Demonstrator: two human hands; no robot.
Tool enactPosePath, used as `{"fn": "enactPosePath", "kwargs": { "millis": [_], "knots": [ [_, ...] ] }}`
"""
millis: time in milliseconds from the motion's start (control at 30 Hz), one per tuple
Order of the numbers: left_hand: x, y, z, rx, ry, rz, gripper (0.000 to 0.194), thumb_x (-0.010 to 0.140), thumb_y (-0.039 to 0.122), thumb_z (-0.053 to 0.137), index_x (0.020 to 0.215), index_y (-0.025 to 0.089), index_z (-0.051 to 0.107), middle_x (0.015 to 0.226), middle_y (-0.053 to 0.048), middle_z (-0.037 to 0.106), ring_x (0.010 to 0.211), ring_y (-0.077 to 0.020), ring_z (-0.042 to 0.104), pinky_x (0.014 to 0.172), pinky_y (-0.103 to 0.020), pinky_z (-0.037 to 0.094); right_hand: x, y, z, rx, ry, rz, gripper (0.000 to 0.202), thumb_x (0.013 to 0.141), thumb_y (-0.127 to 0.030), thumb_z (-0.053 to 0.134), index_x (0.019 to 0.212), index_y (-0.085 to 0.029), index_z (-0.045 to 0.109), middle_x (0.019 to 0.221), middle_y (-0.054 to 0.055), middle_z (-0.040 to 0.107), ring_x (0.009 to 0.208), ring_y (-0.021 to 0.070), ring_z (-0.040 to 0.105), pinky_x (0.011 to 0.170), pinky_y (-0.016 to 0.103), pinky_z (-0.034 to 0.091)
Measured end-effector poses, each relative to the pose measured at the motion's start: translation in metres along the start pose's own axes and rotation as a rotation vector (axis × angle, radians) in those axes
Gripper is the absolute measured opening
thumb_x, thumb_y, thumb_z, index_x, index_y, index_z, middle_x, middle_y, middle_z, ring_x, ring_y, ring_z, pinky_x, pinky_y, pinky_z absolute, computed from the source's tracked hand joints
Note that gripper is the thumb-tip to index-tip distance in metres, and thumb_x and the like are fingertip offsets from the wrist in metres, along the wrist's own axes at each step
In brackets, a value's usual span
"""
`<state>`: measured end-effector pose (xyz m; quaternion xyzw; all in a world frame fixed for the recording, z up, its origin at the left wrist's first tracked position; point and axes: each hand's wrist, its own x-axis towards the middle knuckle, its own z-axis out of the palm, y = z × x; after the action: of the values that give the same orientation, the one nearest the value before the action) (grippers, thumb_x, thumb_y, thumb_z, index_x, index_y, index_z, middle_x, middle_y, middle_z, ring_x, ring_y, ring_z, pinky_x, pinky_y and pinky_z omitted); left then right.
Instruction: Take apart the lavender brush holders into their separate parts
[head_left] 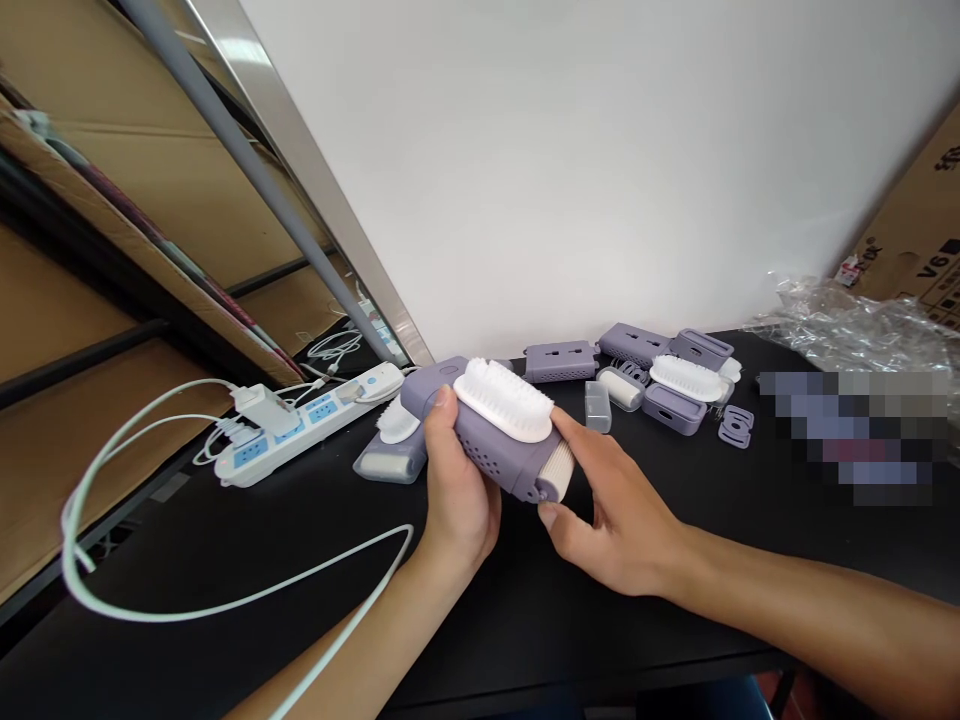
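Note:
My left hand [459,490] is wrapped round a purple cleaning brush [480,440] that has a white bristle head [504,400] on top and small holes along its side. At its near right end sits a cream ribbed roller [556,472]. My right hand [626,500] closes on that end, with the index finger at the top edge and the thumb by the lower corner. Behind the held brush lies another purple brush [388,450] with white bristles and a clear cover, partly hidden.
A white power strip [307,425] with plugs and a looping white cable [225,610] lies left. Behind are a purple casing [559,362], a loose bristle head [686,378], a small white roller [621,388] and a purple plate [736,427]. Clear plastic wrap [855,315] lies right.

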<state>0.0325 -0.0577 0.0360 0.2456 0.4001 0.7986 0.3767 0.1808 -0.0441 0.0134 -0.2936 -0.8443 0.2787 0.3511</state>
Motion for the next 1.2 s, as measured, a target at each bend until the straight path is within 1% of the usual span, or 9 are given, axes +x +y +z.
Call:
{"fn": "enactPosePath", "kwargs": {
  "millis": [167, 300, 433, 500, 600, 700, 833, 1000, 1200],
  "knots": [
    [0.007, 0.000, -0.002, -0.014, 0.040, -0.039, 0.048, 0.092, 0.064, 0.063, 0.109, 0.021, 0.075, 0.114, -0.007, 0.079, 0.112, -0.0254, 0.073, 0.099, -0.032, 0.056, 0.003, 0.002, -0.006, 0.013, -0.017, -0.069, 0.073, 0.095, -0.037, 0.057, 0.162, -0.016, 0.037, 0.124, 0.014, 0.076, 0.110, 0.0326, 0.072, 0.101, 0.053, 0.054],
    [0.017, 0.003, -0.003, -0.032, 0.098, -0.053, 0.048, 0.092, 0.062, 0.061, 0.110, 0.020, 0.076, 0.114, -0.005, 0.079, 0.107, -0.0227, 0.073, 0.094, -0.029, 0.057, 0.005, 0.010, -0.005, 0.036, 0.053, -0.198, 0.058, 0.102, -0.034, 0.056, 0.157, -0.023, 0.044, 0.142, 0.011, 0.071, 0.125, 0.0279, 0.070, 0.105, 0.046, 0.057],
    [0.024, 0.008, -0.003, -0.071, 0.118, -0.076, 0.044, 0.090, 0.059, 0.063, 0.105, 0.020, 0.076, 0.109, -0.004, 0.078, 0.102, -0.0204, 0.073, 0.088, -0.026, 0.058, 0.003, 0.014, -0.001, -0.041, 0.101, -0.239, 0.049, 0.100, -0.034, 0.061, 0.148, -0.026, 0.054, 0.141, 0.012, 0.071, 0.128, 0.0292, 0.069, 0.106, 0.046, 0.058],
    [0.027, 0.011, -0.003, -0.093, 0.133, -0.069, 0.040, 0.090, 0.057, 0.063, 0.103, 0.021, 0.076, 0.108, -0.004, 0.078, 0.099, -0.0200, 0.072, 0.084, -0.026, 0.058, 0.003, 0.014, -0.001, -0.089, 0.074, -0.235, 0.049, 0.098, -0.034, 0.064, 0.146, -0.027, 0.056, 0.142, 0.013, 0.068, 0.125, 0.0304, 0.070, 0.102, 0.047, 0.060],
    [0.029, 0.014, -0.003, -0.087, 0.149, -0.100, 0.036, 0.093, 0.054, 0.060, 0.100, 0.022, 0.075, 0.104, -0.003, 0.078, 0.095, -0.0199, 0.072, 0.079, -0.026, 0.058, 0.006, 0.015, -0.005, -0.073, -0.025, -0.216, 0.051, 0.095, -0.034, 0.067, 0.145, -0.028, 0.058, 0.142, 0.012, 0.064, 0.115, 0.0276, 0.072, 0.096, 0.044, 0.062],
    [0.033, 0.016, -0.002, -0.077, 0.192, -0.101, 0.036, 0.095, 0.052, 0.055, 0.098, 0.022, 0.075, 0.101, -0.001, 0.078, 0.093, -0.0178, 0.070, 0.074, -0.024, 0.056, 0.014, 0.023, -0.013, -0.070, -0.090, -0.220, 0.050, 0.095, -0.037, 0.067, 0.144, -0.027, 0.060, 0.138, 0.013, 0.062, 0.113, 0.0261, 0.070, 0.097, 0.043, 0.060],
    [0.037, 0.016, 0.000, -0.117, 0.226, -0.042, 0.035, 0.097, 0.049, 0.054, 0.099, 0.021, 0.074, 0.101, 0.000, 0.078, 0.098, -0.0168, 0.069, 0.081, -0.024, 0.054, 0.030, 0.049, -0.026, -0.321, -0.074, -0.247, 0.047, 0.098, -0.040, 0.065, 0.142, -0.023, 0.064, 0.132, 0.017, 0.064, 0.120, 0.0326, 0.064, 0.102, 0.051, 0.055],
    [0.035, 0.016, 0.001, -0.141, 0.211, -0.031, 0.032, 0.095, 0.049, 0.059, 0.101, 0.021, 0.074, 0.107, -0.001, 0.078, 0.108, -0.0191, 0.068, 0.091, -0.026, 0.052, 0.047, 0.079, -0.039, -0.557, -0.088, -0.270, 0.041, 0.101, -0.034, 0.060, 0.138, -0.020, 0.069, 0.127, 0.020, 0.065, 0.123, 0.0368, 0.062, 0.106, 0.058, 0.048],
    [0.032, 0.015, -0.002, -0.153, 0.151, -0.031, 0.027, 0.092, 0.048, 0.064, 0.101, 0.023, 0.072, 0.107, 0.001, 0.076, 0.107, -0.0181, 0.068, 0.088, -0.025, 0.053, 0.052, 0.085, -0.043, -0.607, -0.164, -0.184, 0.038, 0.104, -0.036, 0.055, 0.134, -0.018, 0.071, 0.129, 0.021, 0.066, 0.118, 0.0373, 0.066, 0.102, 0.057, 0.053]
  ]
}}
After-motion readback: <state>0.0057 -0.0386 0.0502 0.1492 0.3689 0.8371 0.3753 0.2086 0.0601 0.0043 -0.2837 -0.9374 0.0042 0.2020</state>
